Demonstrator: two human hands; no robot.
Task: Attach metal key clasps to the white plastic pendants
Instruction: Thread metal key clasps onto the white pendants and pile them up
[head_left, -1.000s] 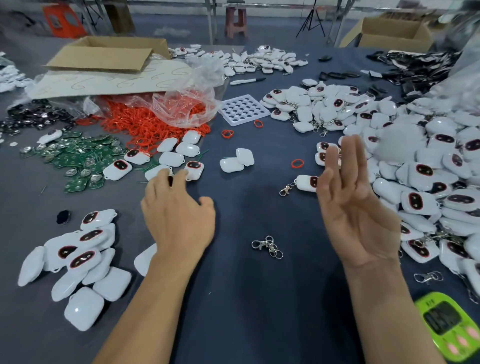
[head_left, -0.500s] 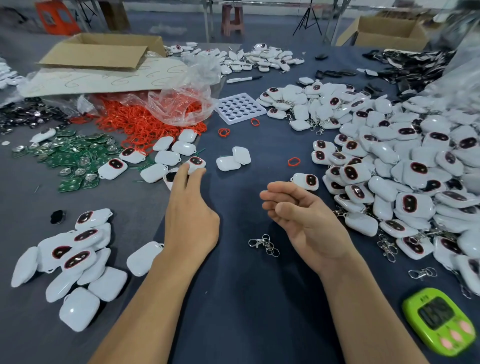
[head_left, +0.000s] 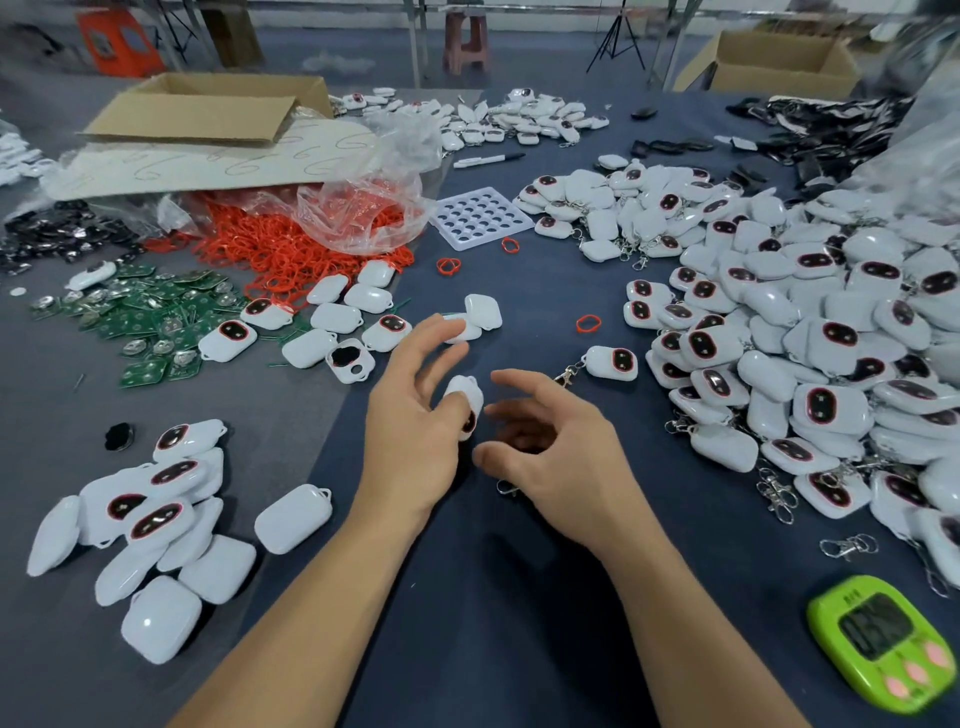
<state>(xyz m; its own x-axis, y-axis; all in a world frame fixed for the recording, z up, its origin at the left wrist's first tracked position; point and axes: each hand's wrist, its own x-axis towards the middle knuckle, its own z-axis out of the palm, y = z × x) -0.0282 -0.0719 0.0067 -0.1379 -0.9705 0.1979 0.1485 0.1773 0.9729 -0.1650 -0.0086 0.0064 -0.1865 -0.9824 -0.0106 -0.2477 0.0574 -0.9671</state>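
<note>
Pendant (head_left: 464, 400) | newly picked up, pinched under left hand's (head_left: 415, 431) thumb at frame centre | right hand (head_left: 556, 457) loosely curled, empty, now down over clasp (head_left: 505, 488) | judged: clasp pickup next, joining not started

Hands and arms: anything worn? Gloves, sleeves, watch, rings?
Nothing worn that shows. The left hand and right hand have no gloves and no visible rings. The left forearm and right forearm run to the frame's bottom edge without sleeves, watch or bands.
</note>
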